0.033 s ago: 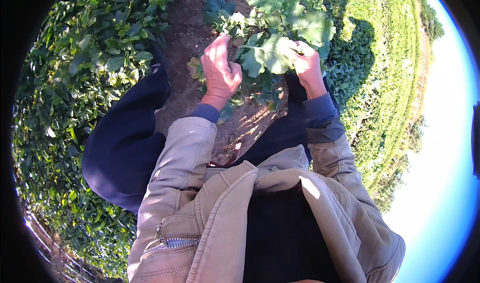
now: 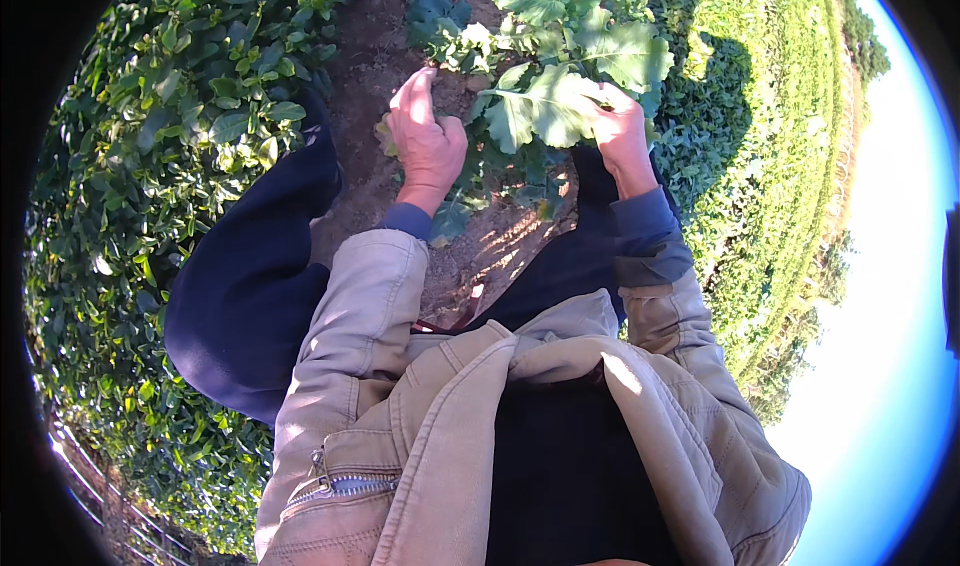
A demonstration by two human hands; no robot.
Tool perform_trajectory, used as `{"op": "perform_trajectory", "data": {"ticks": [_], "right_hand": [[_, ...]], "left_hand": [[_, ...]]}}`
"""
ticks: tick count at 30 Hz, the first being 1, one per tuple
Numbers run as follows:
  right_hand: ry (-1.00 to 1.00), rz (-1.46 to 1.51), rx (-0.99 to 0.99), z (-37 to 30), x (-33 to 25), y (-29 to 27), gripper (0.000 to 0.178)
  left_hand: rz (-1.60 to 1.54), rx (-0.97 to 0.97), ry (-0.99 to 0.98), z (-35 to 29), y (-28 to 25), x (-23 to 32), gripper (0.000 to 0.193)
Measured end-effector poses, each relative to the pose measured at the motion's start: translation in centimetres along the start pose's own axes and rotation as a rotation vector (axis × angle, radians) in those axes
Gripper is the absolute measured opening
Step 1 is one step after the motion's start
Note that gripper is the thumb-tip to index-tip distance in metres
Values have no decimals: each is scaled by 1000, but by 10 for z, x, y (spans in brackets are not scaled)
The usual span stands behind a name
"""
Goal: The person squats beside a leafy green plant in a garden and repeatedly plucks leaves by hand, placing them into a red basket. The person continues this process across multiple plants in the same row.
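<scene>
A leafy green plant (image 2: 530, 66) with broad, lobed leaves grows from the soil between my legs. My right hand (image 2: 622, 136) pinches the edge of a large pale green leaf (image 2: 550, 104), which spreads out to the left of the fingers. Left of that leaf, above the soil, is my left hand (image 2: 428, 144). Its fingers are bent, the thumb stands apart from them, and nothing shows in it. A yellowish leaf (image 2: 386, 134) lies partly behind this hand. The palm side of my left hand is hidden.
Dense, glossy-leaved bushes (image 2: 170, 96) rise close on the left, against my dark trouser leg (image 2: 255, 276). Another long green hedge row (image 2: 780, 156) runs along the right, partly in shadow. Brown soil (image 2: 370, 46) lies between the rows.
My left hand has moved a little to the left, away from the large leaf. My right hand keeps its hold on the leaf, almost in the same place.
</scene>
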State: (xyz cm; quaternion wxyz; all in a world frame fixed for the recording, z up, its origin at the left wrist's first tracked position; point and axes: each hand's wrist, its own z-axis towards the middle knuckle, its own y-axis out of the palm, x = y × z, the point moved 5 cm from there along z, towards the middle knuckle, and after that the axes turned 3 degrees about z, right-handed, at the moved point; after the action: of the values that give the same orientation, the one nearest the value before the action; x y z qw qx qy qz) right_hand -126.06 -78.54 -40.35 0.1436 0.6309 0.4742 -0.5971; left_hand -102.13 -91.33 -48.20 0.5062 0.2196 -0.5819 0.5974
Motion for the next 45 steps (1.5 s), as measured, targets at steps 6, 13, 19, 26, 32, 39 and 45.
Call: {"op": "perform_trajectory", "data": {"ticks": [6, 13, 19, 26, 32, 39, 45], "right_hand": [[121, -104, 129, -5, 14, -23, 27], [123, 88, 84, -4, 21, -28, 29], [150, -37, -128, 2, 0, -9, 24], [284, 72, -147, -5, 13, -46, 17], [273, 111, -79, -2, 15, -49, 19], [205, 111, -33, 9, 5, -27, 20], [148, 223, -38, 58, -19, 37, 22]], "left_hand": [[-208, 160, -1186, -79, 42, -187, 31], [-567, -250, -1637, -153, 81, -213, 31], [-935, -361, -1669, -171, 134, -226, 52], [-1357, -387, -1641, -143, 147, -163, 37], [-1583, -144, -1680, -125, 155, -156, 32], [-1546, -132, -1446, -102, 139, -159, 18], [-1259, -289, -1381, -86, 116, -163, 16]]}}
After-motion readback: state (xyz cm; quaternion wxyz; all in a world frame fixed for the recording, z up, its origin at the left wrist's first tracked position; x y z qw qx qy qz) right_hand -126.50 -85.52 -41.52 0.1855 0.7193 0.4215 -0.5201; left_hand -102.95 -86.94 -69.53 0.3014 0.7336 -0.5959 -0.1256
